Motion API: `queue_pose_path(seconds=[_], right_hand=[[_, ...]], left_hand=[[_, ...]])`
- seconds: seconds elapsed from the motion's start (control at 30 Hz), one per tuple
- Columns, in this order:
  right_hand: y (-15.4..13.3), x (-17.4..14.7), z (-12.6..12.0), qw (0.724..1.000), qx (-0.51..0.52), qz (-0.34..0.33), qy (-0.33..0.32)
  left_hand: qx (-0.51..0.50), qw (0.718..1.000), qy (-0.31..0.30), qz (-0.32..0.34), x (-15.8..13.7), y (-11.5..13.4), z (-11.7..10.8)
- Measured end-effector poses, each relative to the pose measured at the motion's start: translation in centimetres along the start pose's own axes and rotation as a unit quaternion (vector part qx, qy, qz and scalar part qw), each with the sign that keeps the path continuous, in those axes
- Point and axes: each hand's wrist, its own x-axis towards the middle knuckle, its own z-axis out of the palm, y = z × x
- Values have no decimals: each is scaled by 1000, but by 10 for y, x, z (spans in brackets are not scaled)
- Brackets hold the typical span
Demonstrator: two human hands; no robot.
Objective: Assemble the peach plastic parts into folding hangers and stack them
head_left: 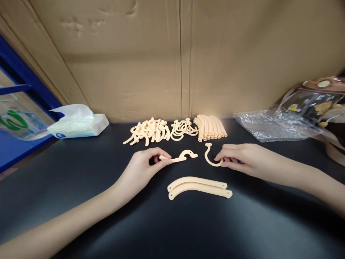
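Observation:
My left hand pinches the straight tail of a cream plastic piece, whose far end curls into an arch with a small hole. To its right, my right hand grips one end of a cream plastic hook with a small flat head at its upper end. The two pieces are apart, with a gap between them. Just in front lie two long curved cream arms side by side, with holes at their ends. Parts of my fingertips on both pieces are hidden.
Along the back of the black table lie a heap of curled pieces, several hooks and a stack of curved arms. A tissue pack is at left. Clear plastic wrap and a transparent bag are at right.

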Motion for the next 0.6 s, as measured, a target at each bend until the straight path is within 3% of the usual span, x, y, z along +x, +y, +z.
queue_pose_path(seconds=[0.1, 0.27, 0.6], right_hand=[[2, -1, 0, 1000, -8, 1, -5], [4, -3, 0, 1000, -13, -1, -7], [4, -2, 1, 1000, -13, 0, -11]], left_hand=[[95, 992, -3, 78, 6, -4, 3], [244, 948, 8, 205, 10, -7, 3], [297, 934, 50, 191, 8, -5, 1]])
